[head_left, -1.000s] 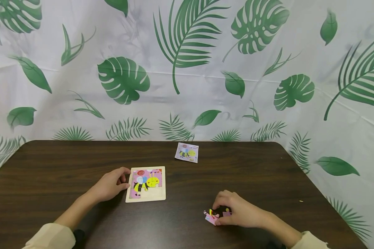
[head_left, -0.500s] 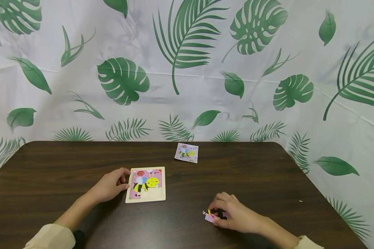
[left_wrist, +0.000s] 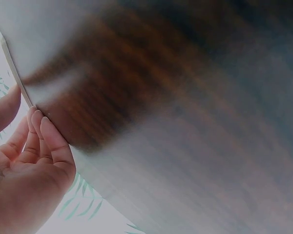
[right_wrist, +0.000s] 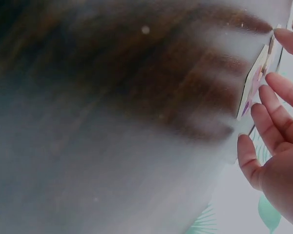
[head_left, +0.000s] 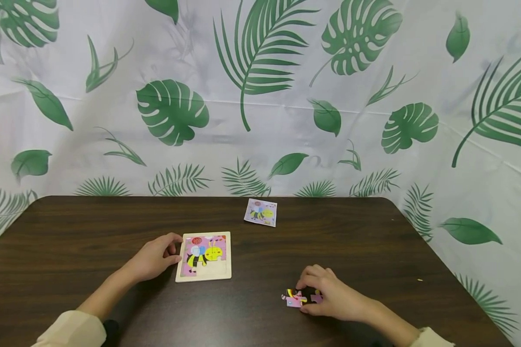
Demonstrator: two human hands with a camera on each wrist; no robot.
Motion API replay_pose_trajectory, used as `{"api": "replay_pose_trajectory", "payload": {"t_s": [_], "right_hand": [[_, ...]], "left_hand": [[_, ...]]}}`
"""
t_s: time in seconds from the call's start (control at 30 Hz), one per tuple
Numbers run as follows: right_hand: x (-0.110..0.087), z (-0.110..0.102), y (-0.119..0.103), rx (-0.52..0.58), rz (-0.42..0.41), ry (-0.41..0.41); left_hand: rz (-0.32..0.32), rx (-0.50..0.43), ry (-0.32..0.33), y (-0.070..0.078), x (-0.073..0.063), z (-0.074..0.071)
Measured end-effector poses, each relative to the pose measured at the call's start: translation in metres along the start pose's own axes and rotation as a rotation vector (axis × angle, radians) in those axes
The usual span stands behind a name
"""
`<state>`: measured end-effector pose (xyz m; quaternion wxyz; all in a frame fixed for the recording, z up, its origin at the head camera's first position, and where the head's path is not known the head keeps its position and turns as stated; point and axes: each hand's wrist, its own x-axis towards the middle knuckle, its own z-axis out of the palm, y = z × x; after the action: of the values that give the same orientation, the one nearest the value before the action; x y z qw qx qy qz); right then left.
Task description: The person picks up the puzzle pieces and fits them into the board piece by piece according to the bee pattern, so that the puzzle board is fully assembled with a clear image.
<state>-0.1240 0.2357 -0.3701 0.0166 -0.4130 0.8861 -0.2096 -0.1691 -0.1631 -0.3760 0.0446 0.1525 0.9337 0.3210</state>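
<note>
In the head view my left hand rests at the left rim of a wooden jigsaw board. Its thumb and index tip touch that rim, as the left wrist view also shows. A bee picture fills most of the board, with bare wood at its lower right. To the right, my right hand pinches a pink-and-yellow puzzle piece low at the table, thumb below and index finger above it. Another pink puzzle piece lies under the palm, partly hidden. From the right wrist view, the pieces appear edge-on beyond the fingers.
A picture card with the same bee lies near the back edge of the dark wooden table. A tiny yellowish scrap is at the right. Behind the table hangs a white leaf-print cloth.
The pink-and-yellow piece was tilted and has turned level. My right hand shifted slightly left, then back right, uncovering more of the pieces. My left hand and the board stay put.
</note>
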Motion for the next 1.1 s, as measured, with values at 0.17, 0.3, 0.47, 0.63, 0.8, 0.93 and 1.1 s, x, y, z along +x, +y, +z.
{"api": "replay_pose_trajectory", "payload": {"t_s": [0.17, 0.3, 0.47, 0.63, 0.8, 0.93, 1.1], "right_hand": [[0.0, 0.001, 0.002, -0.022, -0.025, 0.018], [0.002, 0.003, 0.003, -0.057, -0.052, 0.035], [0.004, 0.004, 0.005, -0.08, -0.07, 0.029], [0.008, 0.002, 0.005, -0.066, -0.073, 0.021], [0.014, 0.002, 0.005, -0.056, -0.086, 0.032], [0.02, 0.002, 0.004, -0.042, -0.073, 0.013], [0.029, 0.001, 0.002, 0.0, -0.029, -0.045]], "left_hand": [[-0.003, -0.002, -0.002, 0.0, 0.0, 0.0], [-0.007, 0.0, 0.001, 0.0, 0.0, 0.001], [-0.013, -0.008, -0.001, 0.001, -0.001, 0.001], [-0.018, -0.007, -0.003, 0.0, -0.001, 0.001], [-0.022, -0.001, -0.002, 0.0, 0.0, 0.001], [-0.028, -0.006, -0.001, 0.001, 0.0, 0.001], [-0.027, -0.007, -0.003, 0.001, -0.001, 0.001]]}}
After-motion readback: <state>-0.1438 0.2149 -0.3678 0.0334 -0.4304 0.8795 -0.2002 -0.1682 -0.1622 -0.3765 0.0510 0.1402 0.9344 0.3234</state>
